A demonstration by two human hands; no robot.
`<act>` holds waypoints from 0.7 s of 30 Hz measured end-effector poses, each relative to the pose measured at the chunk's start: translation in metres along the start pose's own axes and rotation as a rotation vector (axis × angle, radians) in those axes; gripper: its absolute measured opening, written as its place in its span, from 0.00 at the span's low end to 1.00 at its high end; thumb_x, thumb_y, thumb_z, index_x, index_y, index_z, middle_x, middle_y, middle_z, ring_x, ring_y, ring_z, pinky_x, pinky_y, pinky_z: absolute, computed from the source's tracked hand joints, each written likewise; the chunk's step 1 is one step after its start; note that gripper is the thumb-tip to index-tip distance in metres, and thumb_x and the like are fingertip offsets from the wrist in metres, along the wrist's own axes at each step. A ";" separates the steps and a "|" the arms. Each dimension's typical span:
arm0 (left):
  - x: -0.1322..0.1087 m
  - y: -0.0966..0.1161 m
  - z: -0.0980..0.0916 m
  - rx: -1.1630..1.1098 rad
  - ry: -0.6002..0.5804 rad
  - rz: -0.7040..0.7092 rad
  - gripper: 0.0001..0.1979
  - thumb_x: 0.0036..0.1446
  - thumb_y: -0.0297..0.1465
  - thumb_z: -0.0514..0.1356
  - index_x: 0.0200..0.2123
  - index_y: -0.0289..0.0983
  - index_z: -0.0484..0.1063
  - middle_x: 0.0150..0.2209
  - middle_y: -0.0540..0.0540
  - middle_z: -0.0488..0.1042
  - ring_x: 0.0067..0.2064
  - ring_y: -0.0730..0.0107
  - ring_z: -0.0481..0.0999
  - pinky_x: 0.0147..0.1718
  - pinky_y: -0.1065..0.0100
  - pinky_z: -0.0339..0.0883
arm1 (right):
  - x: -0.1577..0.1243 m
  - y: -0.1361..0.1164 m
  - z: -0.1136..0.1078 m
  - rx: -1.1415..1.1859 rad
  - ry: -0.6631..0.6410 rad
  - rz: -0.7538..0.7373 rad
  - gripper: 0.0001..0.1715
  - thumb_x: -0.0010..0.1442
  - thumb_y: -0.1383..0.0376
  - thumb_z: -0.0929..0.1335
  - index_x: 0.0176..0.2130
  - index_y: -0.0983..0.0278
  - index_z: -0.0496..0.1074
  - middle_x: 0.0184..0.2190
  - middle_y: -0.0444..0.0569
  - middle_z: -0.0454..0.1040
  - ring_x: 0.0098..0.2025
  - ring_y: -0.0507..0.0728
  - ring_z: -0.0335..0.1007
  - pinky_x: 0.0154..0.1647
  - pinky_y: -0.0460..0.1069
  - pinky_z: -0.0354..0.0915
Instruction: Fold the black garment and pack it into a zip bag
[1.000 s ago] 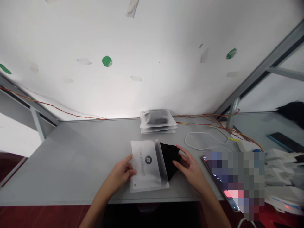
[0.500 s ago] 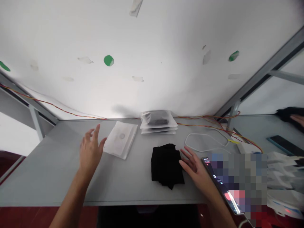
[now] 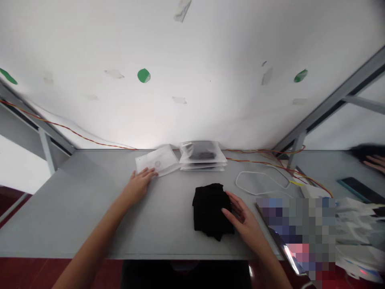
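A folded black cloth point(image 3: 211, 210), perhaps a garment, lies on the grey table right of the middle. At its right edge rests my right hand point(image 3: 245, 220), thumb and fingertips touching the fabric with the fingers apart. My left hand point(image 3: 140, 186) reaches forward, its fingers flat on the near edge of a frosted white plastic bag point(image 3: 164, 160). That bag lies flat with a round mark on its face. Beside it, against the wall, sits a stack of similar bags point(image 3: 203, 154) with dark contents showing through.
A white cable loop point(image 3: 258, 182) lies right of the stack, and red-yellow wires point(image 3: 252, 160) run along the wall. A phone point(image 3: 288, 251), partly blurred out, is by my right forearm. Farther right are another phone point(image 3: 361, 189) and another person's hand point(image 3: 375, 162) near dark cloth.
My left hand has moved right and down onto the white bag, which has shifted back and turned toward the stack. My right hand's thumb has come over the cloth's edge.
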State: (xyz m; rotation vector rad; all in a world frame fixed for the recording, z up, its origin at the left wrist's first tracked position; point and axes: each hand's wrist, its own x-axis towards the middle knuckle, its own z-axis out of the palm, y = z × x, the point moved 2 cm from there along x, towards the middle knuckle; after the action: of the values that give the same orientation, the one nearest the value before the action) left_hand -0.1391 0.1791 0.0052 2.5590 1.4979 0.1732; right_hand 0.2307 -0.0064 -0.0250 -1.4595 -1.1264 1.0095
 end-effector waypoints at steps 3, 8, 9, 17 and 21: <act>0.005 -0.004 -0.020 0.002 0.071 0.005 0.24 0.68 0.25 0.48 0.62 0.43 0.70 0.71 0.39 0.61 0.73 0.50 0.59 0.67 0.37 0.53 | -0.001 0.005 0.000 0.015 0.051 0.011 0.36 0.60 0.47 0.73 0.63 0.53 0.67 0.68 0.55 0.67 0.71 0.68 0.61 0.68 0.65 0.64; -0.043 0.102 -0.011 -0.438 0.261 0.109 0.21 0.73 0.35 0.49 0.66 0.47 0.63 0.69 0.42 0.66 0.68 0.60 0.68 0.67 0.50 0.61 | 0.003 0.006 0.002 0.092 0.088 0.005 0.38 0.60 0.48 0.75 0.64 0.53 0.66 0.68 0.55 0.67 0.72 0.67 0.59 0.72 0.67 0.57; -0.054 0.131 -0.001 -0.522 0.200 0.143 0.23 0.73 0.36 0.50 0.69 0.47 0.60 0.70 0.42 0.64 0.69 0.60 0.66 0.67 0.51 0.62 | 0.004 0.004 0.003 0.115 0.074 0.015 0.38 0.60 0.48 0.74 0.64 0.53 0.66 0.68 0.55 0.68 0.71 0.67 0.61 0.72 0.67 0.56; -0.068 0.226 0.055 -0.727 0.099 0.046 0.36 0.72 0.38 0.53 0.76 0.47 0.38 0.78 0.40 0.33 0.77 0.49 0.41 0.70 0.43 0.53 | -0.006 0.002 -0.002 0.227 0.161 0.102 0.34 0.62 0.44 0.72 0.62 0.52 0.68 0.64 0.53 0.73 0.67 0.67 0.67 0.69 0.66 0.62; -0.062 0.212 0.056 -0.929 0.188 -0.097 0.33 0.71 0.40 0.54 0.74 0.44 0.47 0.74 0.37 0.54 0.74 0.52 0.56 0.67 0.47 0.60 | -0.013 0.005 -0.002 0.302 0.188 0.151 0.33 0.62 0.46 0.73 0.62 0.51 0.69 0.60 0.53 0.77 0.63 0.67 0.73 0.66 0.66 0.66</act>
State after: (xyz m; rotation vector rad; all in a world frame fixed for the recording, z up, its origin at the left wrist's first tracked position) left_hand 0.0224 0.0181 -0.0073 1.7463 1.1760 0.8780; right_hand 0.2303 -0.0202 -0.0295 -1.3755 -0.7034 1.0703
